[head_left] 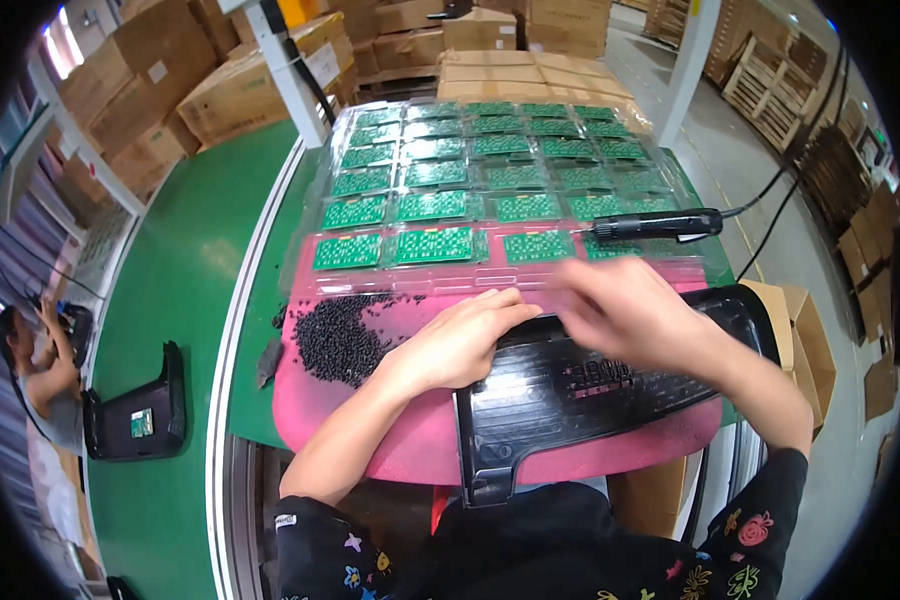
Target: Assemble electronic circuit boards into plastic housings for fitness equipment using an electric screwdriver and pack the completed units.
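A black plastic housing [550, 400] lies across the pink mat in front of me, one end narrowing toward my body. My left hand [460, 340] is closed at the housing's far left edge, thumb and fingers together there. Over the far edge, close beside it, is my right hand [625, 315]; motion smears its fingers, so what they hold cannot be made out. Beyond my right hand, a black electric screwdriver [655, 226] rests on a clear tray [495, 280] of green circuit boards [433, 245]. A heap of small black parts [340, 340] sits left of my left forearm.
The pink mat [315, 410] covers the near part of the green bench. An open cardboard box [805, 340] stands to the right. On the green surface at left, another black housing [135, 415] holds a board, near a co-worker [55, 370]. Cartons [530, 75] stack behind.
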